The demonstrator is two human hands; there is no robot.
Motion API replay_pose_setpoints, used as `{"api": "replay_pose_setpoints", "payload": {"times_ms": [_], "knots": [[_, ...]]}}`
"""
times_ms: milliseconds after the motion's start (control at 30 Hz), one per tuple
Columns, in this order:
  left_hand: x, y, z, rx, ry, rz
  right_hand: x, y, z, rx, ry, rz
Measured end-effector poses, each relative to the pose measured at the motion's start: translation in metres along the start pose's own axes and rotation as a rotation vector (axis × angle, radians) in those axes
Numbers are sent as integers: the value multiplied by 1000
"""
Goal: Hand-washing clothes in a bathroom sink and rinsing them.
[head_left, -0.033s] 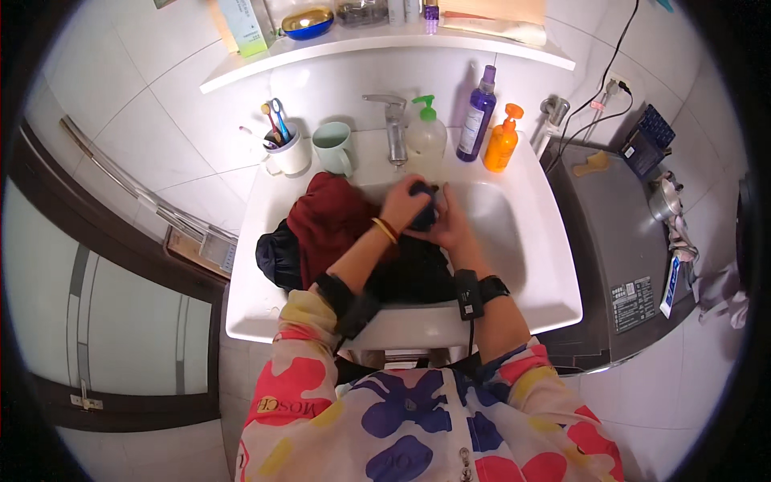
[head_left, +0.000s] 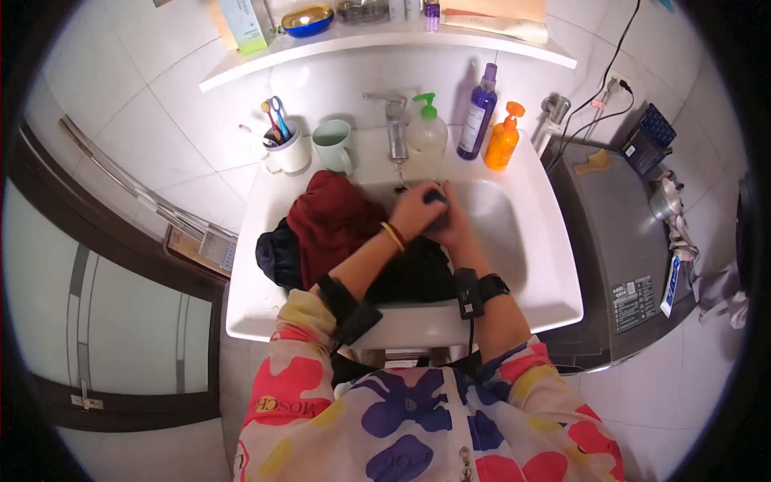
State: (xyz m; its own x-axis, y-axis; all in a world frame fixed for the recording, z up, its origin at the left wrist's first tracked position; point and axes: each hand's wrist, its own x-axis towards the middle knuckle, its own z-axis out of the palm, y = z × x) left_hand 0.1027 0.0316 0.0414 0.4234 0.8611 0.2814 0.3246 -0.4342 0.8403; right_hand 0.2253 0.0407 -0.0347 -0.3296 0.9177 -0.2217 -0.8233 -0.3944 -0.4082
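Over the white sink (head_left: 514,277), my left hand (head_left: 414,212) is closed around a small dark navy bundle (head_left: 434,197) that looks like cloth. My right hand (head_left: 452,227) presses against it from the other side, its fingers partly hidden behind the left. Under my wrists, black cloth (head_left: 414,277) fills the front of the basin. A dark red garment (head_left: 329,213) is heaped over the basin's left side, with a black garment (head_left: 279,255) beside it. Just beyond my hands stands the faucet (head_left: 396,132); what looks like a thin trickle of water shows below its spout.
Along the sink's back edge stand a cup of toothbrushes (head_left: 287,153), a pale green mug (head_left: 333,145), a green-topped pump bottle (head_left: 426,132), a purple spray bottle (head_left: 478,116) and an orange pump bottle (head_left: 503,145). A shelf (head_left: 385,50) runs above. A dark grey counter (head_left: 598,217) adjoins at right.
My hands have come closer together, the left shifting slightly right and toward me. The navy bundle is now more covered by my fingers. Garments and bottles stay put.
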Motion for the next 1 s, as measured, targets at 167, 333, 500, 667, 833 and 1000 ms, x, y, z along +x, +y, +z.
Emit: {"api": "replay_pose_setpoints", "payload": {"times_ms": [167, 333, 500, 667, 833, 1000], "knots": [[-28, 28, 18, 458, 16, -28, -12, 35, 16, -145, -369, -452], [18, -54, -32, 610, 408, -169, -1, 38, 71, -63, 241, 61], [7, -31, 27, 674, 186, 93, 32, 43, -19, 220, -433, -428], [11, -71, -41, 761, 216, -54, -6, 23, 72, -68, 280, -65], [-14, -82, -38, -42, -377, -111, 1, -14, 41, -292, 136, -674], [-16, -76, -63, -591, -273, -503, 4, -13, 45, -417, 215, -684]]}}
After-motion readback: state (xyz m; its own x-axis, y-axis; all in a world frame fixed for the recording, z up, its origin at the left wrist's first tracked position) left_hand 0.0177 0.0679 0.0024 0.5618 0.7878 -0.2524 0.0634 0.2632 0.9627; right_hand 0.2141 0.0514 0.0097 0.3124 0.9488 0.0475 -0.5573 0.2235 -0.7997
